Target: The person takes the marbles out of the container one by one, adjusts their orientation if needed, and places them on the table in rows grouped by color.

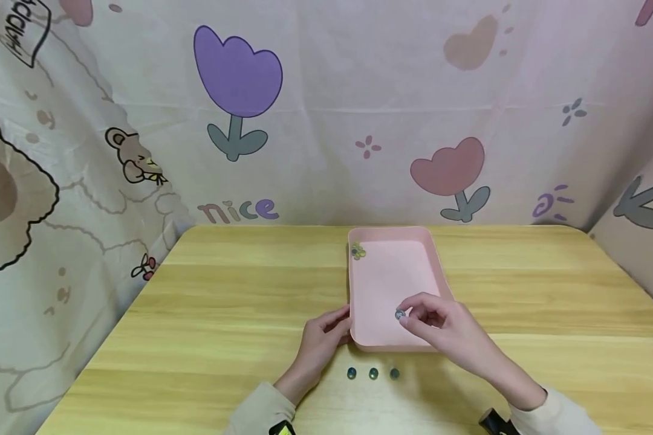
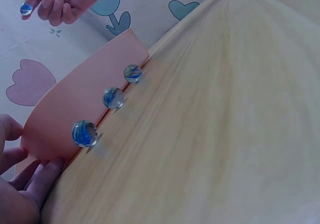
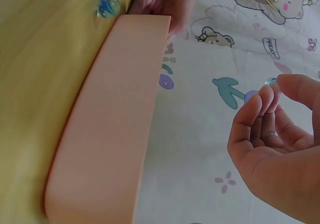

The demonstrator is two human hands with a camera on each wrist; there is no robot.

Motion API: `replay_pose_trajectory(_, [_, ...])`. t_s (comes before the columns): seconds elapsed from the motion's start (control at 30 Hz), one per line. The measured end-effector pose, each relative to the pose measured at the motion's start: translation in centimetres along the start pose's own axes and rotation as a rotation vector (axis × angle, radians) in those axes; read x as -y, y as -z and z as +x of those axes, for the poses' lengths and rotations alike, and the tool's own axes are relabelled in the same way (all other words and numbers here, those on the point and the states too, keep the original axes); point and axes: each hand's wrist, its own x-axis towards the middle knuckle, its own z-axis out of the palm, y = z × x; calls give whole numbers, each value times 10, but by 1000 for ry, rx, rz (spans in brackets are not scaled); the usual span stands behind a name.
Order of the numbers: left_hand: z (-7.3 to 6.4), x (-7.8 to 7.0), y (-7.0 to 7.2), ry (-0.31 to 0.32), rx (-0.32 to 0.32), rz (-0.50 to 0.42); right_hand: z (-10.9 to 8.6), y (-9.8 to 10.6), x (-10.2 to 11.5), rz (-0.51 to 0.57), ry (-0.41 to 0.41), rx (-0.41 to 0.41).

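Note:
My right hand [image 1: 448,326] pinches a clear glass marble [image 1: 399,314] with a blue swirl between thumb and fingertips, above the near part of a pink rectangular tray [image 1: 394,348]. At the tray's near left corner, my left hand [image 1: 322,338] touches the outside of the wall with its fingers. Three more marbles lie in a row on the table in front of the tray: a left one [image 2: 84,133], a middle one [image 2: 113,97] and a right one [image 2: 133,73]. Inside the tray's far left corner sits a small yellow-green flower-like cluster [image 1: 357,251], too small to make out.
The wood-grain table [image 1: 239,290] spreads to both sides of the tray. A printed cloth [image 1: 326,109] with tulips, hearts and bears hangs behind it and along its sides. A dark object [image 1: 495,421] shows by the right sleeve.

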Motion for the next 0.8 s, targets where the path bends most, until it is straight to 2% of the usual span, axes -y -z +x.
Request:
replay_pose_trajectory(0.17, [0, -1, 1, 10, -17, 3, 1, -4, -2, 31, -9, 58])
replay_pose_trajectory(0.37, [1, -2, -1, 21, -11, 3, -3, -4, -6, 36, -37, 83])
replay_pose_trajectory(0.8, [1, 0, -2, 10, 5, -3, -11, -4, -15, 3, 2, 62])
